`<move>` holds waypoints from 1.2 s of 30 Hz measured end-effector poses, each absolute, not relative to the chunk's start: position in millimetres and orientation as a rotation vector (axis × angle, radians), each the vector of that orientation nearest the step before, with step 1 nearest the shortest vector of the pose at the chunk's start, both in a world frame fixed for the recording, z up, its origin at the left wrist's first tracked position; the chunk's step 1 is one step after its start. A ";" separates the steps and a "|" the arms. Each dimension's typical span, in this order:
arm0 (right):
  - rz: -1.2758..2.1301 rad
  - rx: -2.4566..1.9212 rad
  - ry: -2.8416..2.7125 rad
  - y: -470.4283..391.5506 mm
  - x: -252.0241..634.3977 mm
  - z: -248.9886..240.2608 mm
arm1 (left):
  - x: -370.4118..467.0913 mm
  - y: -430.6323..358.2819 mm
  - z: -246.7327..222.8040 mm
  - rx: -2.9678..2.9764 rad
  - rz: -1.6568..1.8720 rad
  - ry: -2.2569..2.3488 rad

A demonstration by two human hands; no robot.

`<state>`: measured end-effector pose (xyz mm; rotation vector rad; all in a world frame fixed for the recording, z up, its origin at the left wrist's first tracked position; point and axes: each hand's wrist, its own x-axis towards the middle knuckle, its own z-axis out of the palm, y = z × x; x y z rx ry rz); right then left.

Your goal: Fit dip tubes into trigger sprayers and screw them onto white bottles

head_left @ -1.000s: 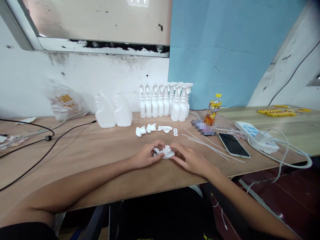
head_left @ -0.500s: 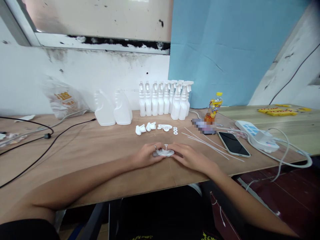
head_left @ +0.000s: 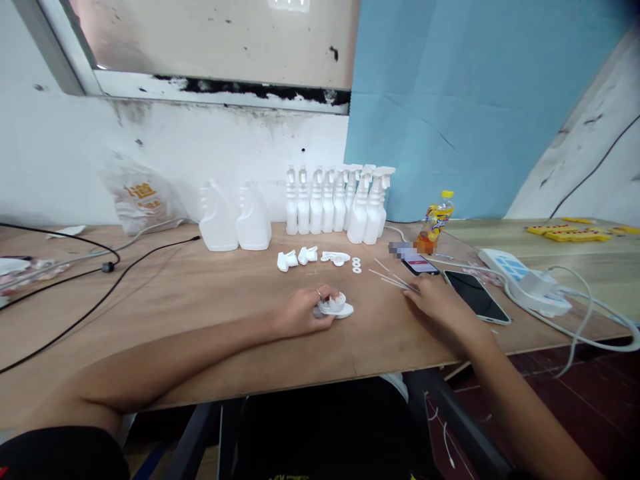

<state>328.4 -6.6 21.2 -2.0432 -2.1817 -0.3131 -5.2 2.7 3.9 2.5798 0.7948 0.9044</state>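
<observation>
My left hand point(head_left: 306, 311) is closed around a white spray trigger head point(head_left: 343, 309), with its round collar turned up, just above the tabletop. My right hand point(head_left: 440, 301) lies low over several thin white dip tubes point(head_left: 387, 275), its fingertips touching them and its palm covering their right ends. Whether these fingers grip a tube is hidden. Farther back lie two white nozzle pieces point(head_left: 287, 261), another white trigger part point(head_left: 336, 257) and a short column of white rings point(head_left: 357, 265).
White spray bottles point(head_left: 316, 207) with heads stand along the wall, beside two larger headless bottles point(head_left: 253, 223). To the right are a drink bottle point(head_left: 436, 223), two phones point(head_left: 477, 297), a power strip point(head_left: 530, 287) and cables. A plastic bag point(head_left: 143, 200) sits back left.
My right hand has let go of the trigger head and moved right onto the dip tubes. My left hand keeps the trigger head, whose collar now shows. The view has shifted slightly.
</observation>
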 end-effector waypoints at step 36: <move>0.447 -0.886 -1.552 -50.4 246.9 50.3 | 2.2 -21.6 14.1 2.402 0.794 0.877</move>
